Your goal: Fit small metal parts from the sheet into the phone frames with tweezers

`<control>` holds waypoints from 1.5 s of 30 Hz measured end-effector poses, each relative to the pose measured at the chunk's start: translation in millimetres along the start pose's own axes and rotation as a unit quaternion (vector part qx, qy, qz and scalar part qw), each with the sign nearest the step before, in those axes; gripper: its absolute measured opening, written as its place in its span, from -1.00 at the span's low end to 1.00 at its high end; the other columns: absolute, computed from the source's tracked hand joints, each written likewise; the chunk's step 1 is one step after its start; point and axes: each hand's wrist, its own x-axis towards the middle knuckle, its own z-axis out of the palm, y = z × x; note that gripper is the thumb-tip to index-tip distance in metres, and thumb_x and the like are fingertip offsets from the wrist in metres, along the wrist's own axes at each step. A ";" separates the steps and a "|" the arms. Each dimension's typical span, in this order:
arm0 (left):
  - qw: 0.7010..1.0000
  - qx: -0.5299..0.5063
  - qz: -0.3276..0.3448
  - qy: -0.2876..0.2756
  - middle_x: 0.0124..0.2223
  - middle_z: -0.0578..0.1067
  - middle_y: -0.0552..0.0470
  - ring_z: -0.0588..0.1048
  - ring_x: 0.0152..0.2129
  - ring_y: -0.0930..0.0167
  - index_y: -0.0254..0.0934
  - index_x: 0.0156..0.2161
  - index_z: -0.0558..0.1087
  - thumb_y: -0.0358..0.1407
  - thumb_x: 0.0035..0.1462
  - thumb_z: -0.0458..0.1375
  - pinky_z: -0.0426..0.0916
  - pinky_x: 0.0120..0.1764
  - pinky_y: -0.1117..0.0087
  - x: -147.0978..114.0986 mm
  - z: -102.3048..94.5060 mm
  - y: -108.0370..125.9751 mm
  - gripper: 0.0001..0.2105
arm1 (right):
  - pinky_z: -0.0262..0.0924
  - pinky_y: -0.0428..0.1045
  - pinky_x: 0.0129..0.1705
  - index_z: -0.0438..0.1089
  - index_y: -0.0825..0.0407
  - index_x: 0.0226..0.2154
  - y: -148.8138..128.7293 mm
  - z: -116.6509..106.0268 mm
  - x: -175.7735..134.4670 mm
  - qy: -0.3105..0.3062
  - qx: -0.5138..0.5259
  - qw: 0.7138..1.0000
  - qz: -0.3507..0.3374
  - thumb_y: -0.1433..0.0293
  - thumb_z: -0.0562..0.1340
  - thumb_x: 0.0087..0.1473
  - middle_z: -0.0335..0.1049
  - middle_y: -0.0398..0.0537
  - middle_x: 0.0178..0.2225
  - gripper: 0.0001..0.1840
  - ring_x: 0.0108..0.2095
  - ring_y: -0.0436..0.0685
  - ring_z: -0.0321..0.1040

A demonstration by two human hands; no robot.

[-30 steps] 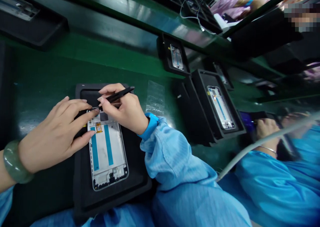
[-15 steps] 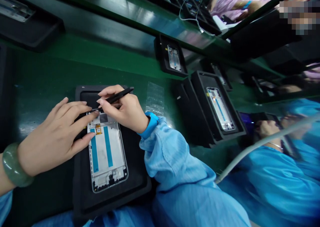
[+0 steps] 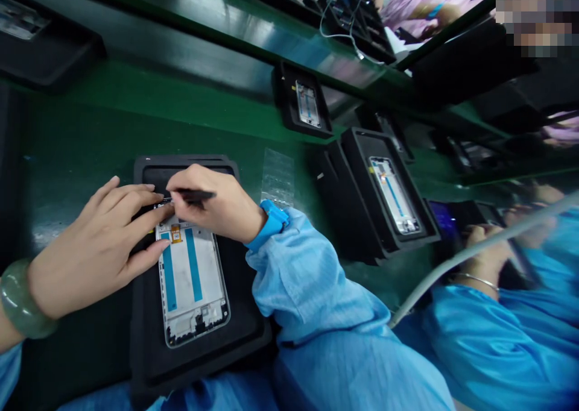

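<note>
A phone mid-frame [image 3: 187, 278] with two blue adhesive strips and an orange flex cable lies in a black foam tray [image 3: 244, 332] before me. My left hand [image 3: 97, 248] rests over its upper left side, fingers spread, the index fingertip and thumb touching the phone. A green bangle [image 3: 25, 302] circles that wrist. At the phone's top edge, my right hand [image 3: 217, 209] pinches a slim black tool [image 3: 196, 195] that looks like tweezers; its tip is hidden behind the fingers. A blue wrist strap [image 3: 271, 218] is on the right wrist.
Stacked black trays [image 3: 357, 200] to the right hold another phone frame [image 3: 395, 194]. A smaller tray [image 3: 284, 112] sits farther back, and one [image 3: 76, 55] at far left. A clear plastic bag [image 3: 277, 176] lies on the green table. A grey hose [image 3: 470, 254] crosses near a co-worker's hand [image 3: 488, 257].
My right hand has shifted slightly left and turned, so the black tool now lies flatter and nearer the phone's top edge. My left hand stays over the phone.
</note>
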 end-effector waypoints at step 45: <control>0.969 -0.008 0.228 -0.091 0.26 0.26 -0.24 0.19 0.24 0.16 -0.22 0.18 0.30 -0.03 0.30 -0.14 0.04 0.21 -0.11 67.0 31.0 77.5 -0.52 | 0.45 -0.10 -0.40 0.29 0.06 -0.36 -12.9 -47.9 -158.2 0.360 0.309 0.740 0.476 0.14 0.38 -0.10 0.41 -0.18 -0.44 -0.60 -0.46 -0.03 0.47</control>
